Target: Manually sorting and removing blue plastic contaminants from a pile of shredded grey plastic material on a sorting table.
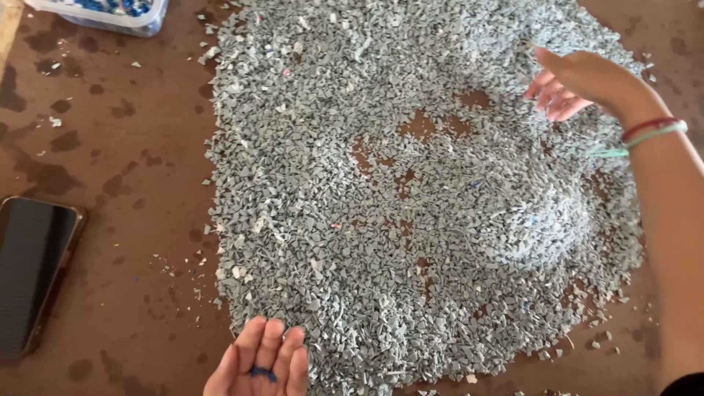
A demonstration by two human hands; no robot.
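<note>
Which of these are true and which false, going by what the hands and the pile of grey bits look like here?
1. The left hand lies palm up with a few small blue bits in it. True.
2. The right hand is buried deep in the pile. False: it hovers open over the far right side of the grey chips, fingers spread.
3. A dark phone lies on the brown table to the left of the pile. True.
4. The pile covers the table without a gap. False: brown patches of table show through near its middle.
5. The right wrist is bare. False: it wears thin bands, red and pale green.
6. A clear tub sits at the top left corner. True.
</note>
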